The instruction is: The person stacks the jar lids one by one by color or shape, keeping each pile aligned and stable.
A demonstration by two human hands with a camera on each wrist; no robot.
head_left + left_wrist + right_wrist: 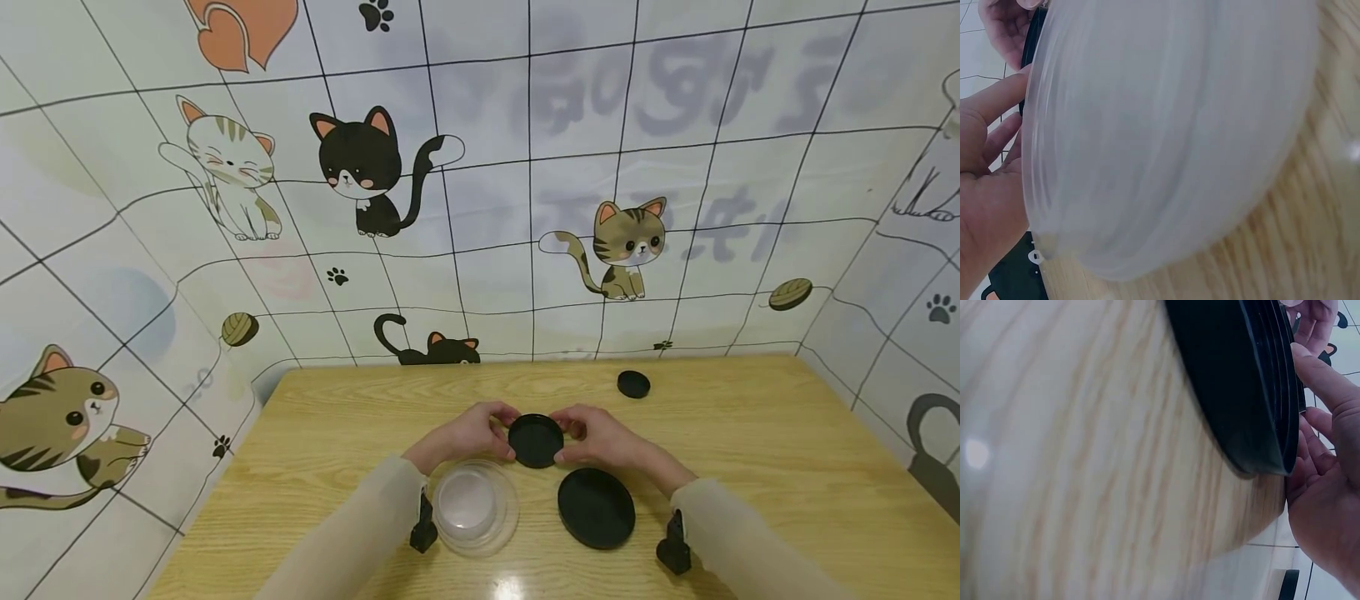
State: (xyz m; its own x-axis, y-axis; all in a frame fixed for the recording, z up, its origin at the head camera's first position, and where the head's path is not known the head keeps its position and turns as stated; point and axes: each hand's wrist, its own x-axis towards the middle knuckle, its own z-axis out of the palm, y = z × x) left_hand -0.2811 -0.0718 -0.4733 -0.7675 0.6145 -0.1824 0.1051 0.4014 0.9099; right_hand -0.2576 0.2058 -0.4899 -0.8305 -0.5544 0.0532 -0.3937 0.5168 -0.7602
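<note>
Between both hands is a black round lid [536, 442] with a thin raised rim. My left hand [474, 430] grips its left edge between thumb and fingers, and my right hand [602, 437] holds the right edge the same way. Just below the left hand sits a clear round plastic container [467, 502] on a wider clear round piece [507, 521]; it fills much of the left wrist view and hides part of that hand's work. Near the right wrist lies a larger black round lid [596, 508], its ridged rim [1272, 394] showing in the right wrist view.
A smaller black disc [633, 384] lies toward the back right of the wooden table [337, 417]. Behind the table and along both sides hangs a white cloth wall [487, 167] with a grid and cartoon cats. A dark item [1019, 275] shows low in the left wrist view.
</note>
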